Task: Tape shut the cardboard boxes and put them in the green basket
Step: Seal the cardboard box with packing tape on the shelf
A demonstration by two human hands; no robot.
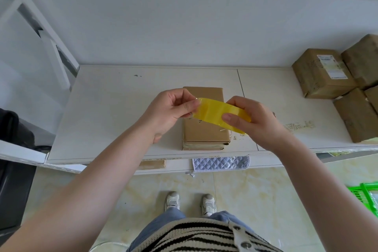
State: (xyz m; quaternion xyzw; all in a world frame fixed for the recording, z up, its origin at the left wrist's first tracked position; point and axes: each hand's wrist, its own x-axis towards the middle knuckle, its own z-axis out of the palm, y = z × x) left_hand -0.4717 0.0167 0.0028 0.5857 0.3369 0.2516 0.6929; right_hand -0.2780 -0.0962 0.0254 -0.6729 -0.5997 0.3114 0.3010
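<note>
A small brown cardboard box lies flat on the white table, straight in front of me. Just above it I hold a roll of yellow tape. My right hand grips the roll, thumb on its outer face. My left hand pinches the tape's loose end at the roll's left side. The green basket shows only as a corner on the floor at the far right edge.
Several taped cardboard boxes are stacked at the table's back right corner. A quilted cloth and another box sit on a shelf under the tabletop. A white frame stands at the left. My feet are on the tiled floor.
</note>
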